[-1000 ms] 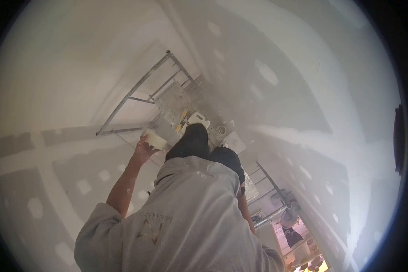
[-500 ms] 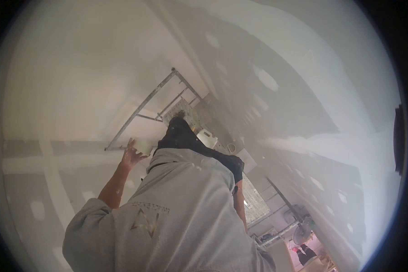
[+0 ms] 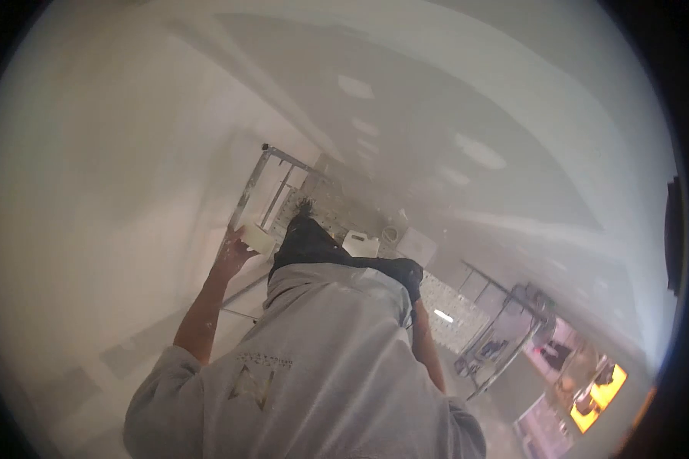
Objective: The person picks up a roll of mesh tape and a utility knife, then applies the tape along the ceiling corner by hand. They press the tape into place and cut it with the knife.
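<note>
Head-worn cam [no pt], v. wide, fwd & down, close over wearer's shirt, platform farther off

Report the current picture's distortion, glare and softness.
In the head view, fisheye bending curves the wall markings and leaves black corners; in the head view, a yellow patch glows at lower right and a white streak shines on the platform; in the head view, the left hand and pale block look soft.
</note>
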A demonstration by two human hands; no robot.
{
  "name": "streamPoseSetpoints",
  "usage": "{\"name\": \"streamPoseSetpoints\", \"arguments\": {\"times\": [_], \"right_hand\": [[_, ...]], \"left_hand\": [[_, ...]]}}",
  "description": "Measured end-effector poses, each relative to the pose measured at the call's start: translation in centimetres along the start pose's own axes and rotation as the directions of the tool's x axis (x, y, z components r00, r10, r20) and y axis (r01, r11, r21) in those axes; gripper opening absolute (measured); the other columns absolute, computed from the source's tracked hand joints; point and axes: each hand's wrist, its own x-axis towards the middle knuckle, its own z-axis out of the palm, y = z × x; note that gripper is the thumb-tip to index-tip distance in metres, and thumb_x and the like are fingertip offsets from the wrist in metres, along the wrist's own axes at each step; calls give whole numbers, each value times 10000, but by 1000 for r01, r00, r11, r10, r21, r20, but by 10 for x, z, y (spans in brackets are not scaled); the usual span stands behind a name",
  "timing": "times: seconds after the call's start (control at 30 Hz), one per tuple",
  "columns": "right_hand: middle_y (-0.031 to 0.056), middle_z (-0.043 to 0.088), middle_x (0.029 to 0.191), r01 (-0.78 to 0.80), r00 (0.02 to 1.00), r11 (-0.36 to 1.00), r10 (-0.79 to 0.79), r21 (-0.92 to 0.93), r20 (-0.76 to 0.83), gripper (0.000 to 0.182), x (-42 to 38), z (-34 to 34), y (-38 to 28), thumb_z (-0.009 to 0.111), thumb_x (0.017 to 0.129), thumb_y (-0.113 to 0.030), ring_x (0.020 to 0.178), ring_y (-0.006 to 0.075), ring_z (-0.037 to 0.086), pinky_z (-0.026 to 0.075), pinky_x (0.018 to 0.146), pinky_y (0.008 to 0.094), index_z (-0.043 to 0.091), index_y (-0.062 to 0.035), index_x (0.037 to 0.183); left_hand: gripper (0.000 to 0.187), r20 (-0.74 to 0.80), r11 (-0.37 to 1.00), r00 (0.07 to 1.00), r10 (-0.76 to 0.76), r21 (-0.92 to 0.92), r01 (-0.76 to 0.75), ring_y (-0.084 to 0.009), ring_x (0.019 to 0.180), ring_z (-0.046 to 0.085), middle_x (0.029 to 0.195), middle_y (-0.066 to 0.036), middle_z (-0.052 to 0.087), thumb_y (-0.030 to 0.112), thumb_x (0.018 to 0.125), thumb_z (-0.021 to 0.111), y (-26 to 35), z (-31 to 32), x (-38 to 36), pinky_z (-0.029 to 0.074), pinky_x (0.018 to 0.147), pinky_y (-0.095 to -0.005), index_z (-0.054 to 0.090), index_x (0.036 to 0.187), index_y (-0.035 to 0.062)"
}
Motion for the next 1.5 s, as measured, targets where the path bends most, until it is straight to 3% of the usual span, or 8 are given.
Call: {"name": "streamPoseSetpoints", "arguments": {"times": [0.3, 0.93, 1.0, 1.23, 1.3, 1.37, 1.4, 1.5], "right_hand": [[181, 689, 956, -127, 992, 992, 127, -12, -8, 267, -26, -3, -129, 655, 829, -154, 834, 289, 678, 533, 735, 441, 660, 17, 1034], [199, 699, 1003, 81, 995, 997, -81, 3, -51, 315, -49, 20, -68, 661, 820, -153, 870, 290, 682, 531, 761, 440, 654, 27, 1078], [216, 686, 940, -237, 938, 967, 254, -98, 235, 155, -68, -70, -170, 547, 915, -102, 863, 364, 686, 556, 744, 444, 663, -17, 858], [203, 715, 1062, 255, 921, 950, -182, 180, -344, 228, -119, -140, -209, 567, 899, 30, 982, 322, 714, 557, 880, 399, 673, 5, 1099], [165, 719, 1108, 58, 892, 856, 187, 514, -411, 254, -125, -159, -217, 604, 886, 85, 1042, 246, 705, 544, 910, 362, 672, 2, 1117], [117, 697, 1082, 161, 812, 808, 218, 567, -541, 248, -114, -158, -178, 629, 903, 78, 1024, 200, 662, 504, 938, 312, 664, 0, 1136], [108, 683, 1073, 242, 807, 558, 339, 794, -484, 267, -114, -184, -200, 623, 933, 44, 1027, 193, 645, 495, 944, 334, 633, 4, 1197], [125, 669, 1156, 212, 760, 608, 389, 765, -521, 291, -101, -226, -211, 617, 974, -70, 1103, 186, 616, 465, 985, 320, 602, 10, 1253]], "left_hand": [[846, 222, 973, 955, -195, 163, 161, -307, 1267, 524, 1399, -108, 449, 241, 940, 674, 108, 28, 63, 505, 990, -540, 129, 1586, 282], [829, 390, 982, 910, -138, 173, 75, -283, 1295, 503, 1419, -97, 467, 199, 959, 625, 113, 131, 111, 445, 1089, -487, 111, 1599, 318], [852, 375, 976, 910, -178, 184, 116, -285, 1313, 491, 1431, -107, 460, 165, 964, 621, 109, 140, 107, 443, 1088, -500, 79, 1608, 298], [890, 374, 978, 909, -183, 159, 132, -287, 1340, 473, 1449, -105, 443, 153, 946, 630, 102, 173, 90, 438, 1099, -497, 62, 1612, 315], [914, 371, 990, 919, -137, 82, 114, -275, 1315, 488, 1431, -103, 454, 131, 954, 622, 97, 178, 94, 434, 1097, -472, 21, 1606, 351], [912, 423, 994, 900, -104, 57, 89, -276, 1311, 491, 1429, -108, 457, 133, 955, 620, 105, 196, 84, 433, 1095, -474, 19, 1607, 344], [910, 477, 996, 874, -90, 36, 84, -277, 1307, 494, 1428, -112, 459, 135, 955, 617, 108, 201, 80, 432, 1094, -476, 17, 1608, 338], [863, 521, 995, 850, -78, -10, 97, -281, 1321, 482, 1427, -116, 467, 201, 973, 608, 108, 216, 67, 422, 1103, -476, 43, 1614, 314]]}}
